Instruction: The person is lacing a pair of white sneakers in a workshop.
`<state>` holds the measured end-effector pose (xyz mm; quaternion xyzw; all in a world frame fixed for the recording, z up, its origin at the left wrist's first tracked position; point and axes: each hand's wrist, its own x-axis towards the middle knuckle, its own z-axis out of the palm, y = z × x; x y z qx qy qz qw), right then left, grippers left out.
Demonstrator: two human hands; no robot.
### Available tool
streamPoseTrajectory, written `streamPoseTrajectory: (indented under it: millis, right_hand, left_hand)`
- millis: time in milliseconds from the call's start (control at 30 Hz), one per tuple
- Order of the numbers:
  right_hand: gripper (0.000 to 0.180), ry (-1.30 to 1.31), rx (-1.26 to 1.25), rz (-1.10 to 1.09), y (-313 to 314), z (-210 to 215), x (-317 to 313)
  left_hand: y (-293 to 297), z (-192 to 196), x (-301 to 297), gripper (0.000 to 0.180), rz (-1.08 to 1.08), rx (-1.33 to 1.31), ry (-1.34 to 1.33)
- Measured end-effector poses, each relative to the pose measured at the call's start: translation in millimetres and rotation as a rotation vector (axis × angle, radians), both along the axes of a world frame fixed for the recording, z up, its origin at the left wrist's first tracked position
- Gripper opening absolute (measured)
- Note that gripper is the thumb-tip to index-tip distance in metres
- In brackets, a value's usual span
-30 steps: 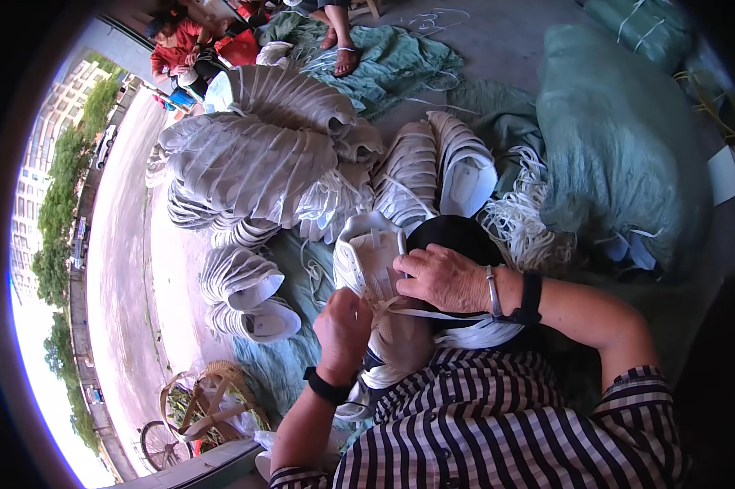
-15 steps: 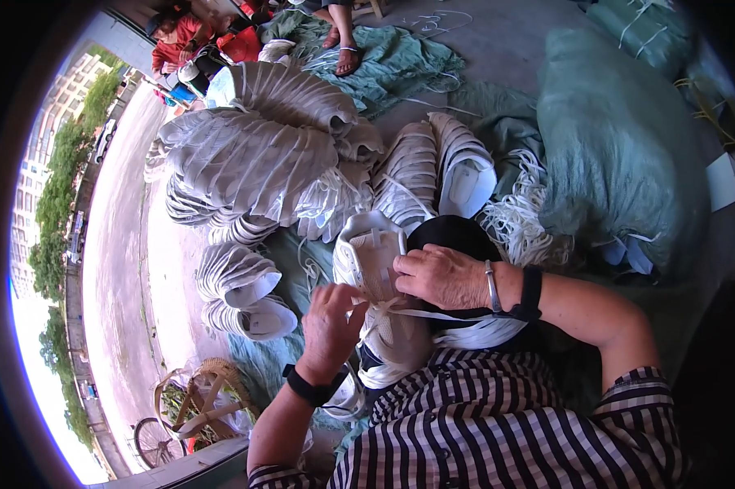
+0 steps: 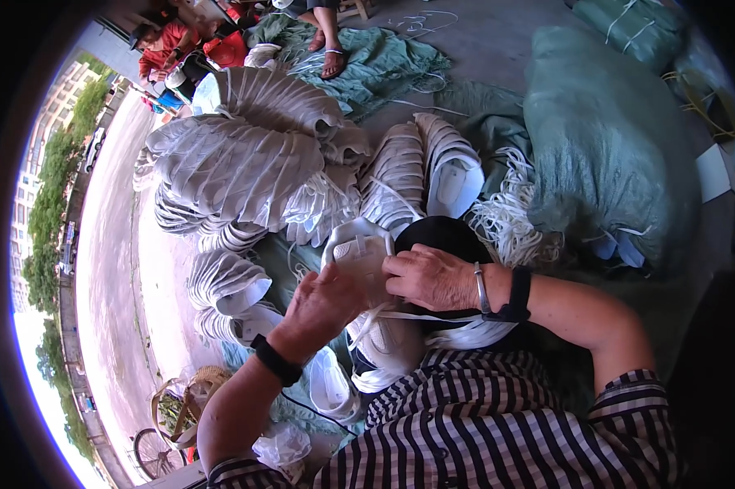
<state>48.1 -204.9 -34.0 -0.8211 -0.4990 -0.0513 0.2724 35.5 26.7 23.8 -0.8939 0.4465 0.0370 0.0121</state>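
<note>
**Both hands on one white piece**

The white piece sits at the lap, just in front of the black bundle, its long axis running away from the body toward the stacks. The left hand closes on its near-left edge; the right hand lies over its right side, fingers curled onto it. White straps trail below the right hand. Both hands touch it; neither is nearer.
</note>
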Motion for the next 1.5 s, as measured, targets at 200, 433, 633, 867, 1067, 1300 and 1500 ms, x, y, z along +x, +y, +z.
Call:
streamPoseTrajectory:
  millis: [200, 433, 633, 867, 1067, 1300, 1500]
  right_hand:
    - [0.021, 0.003, 0.003, -0.004, -1.6, -6.4, 0.0]
    - [0.009, -0.092, 0.009, -0.025, -0.7, -5.9, -1.2]
    - [0.006, -0.181, 0.025, -0.055, -3.1, -8.8, -4.3]
    - [0.006, -0.201, 0.101, -0.063, -4.0, -7.6, -4.0]
    - [0.008, -0.264, -0.019, -0.089, -3.8, -12.6, -4.0]
    - [0.007, -0.298, 0.027, -0.112, -14.2, -12.5, -7.2]
    - [0.006, -0.343, 0.032, -0.088, -13.8, -15.0, -4.9]
  left_hand:
    - [-30.2, 12.9, 4.6, 0.029, 0.303, 0.115, 0.272]
    - [-47.0, 21.4, -0.4, 0.025, 0.252, 0.448, 0.201]
    - [-38.5, 4.7, -8.9, 0.023, 0.166, 0.234, 0.038]
    - [-9.2, -19.5, 15.8, 0.011, 0.389, -0.626, 0.516]
    - [-42.6, -17.3, 4.1, 0.023, 0.89, -1.079, 1.27]
    - [-56.8, -27.5, 1.4, 0.019, 0.52, -0.208, 0.494]
    - [-63.5, -27.6, 0.9, 0.02, 0.501, -0.032, 0.43]
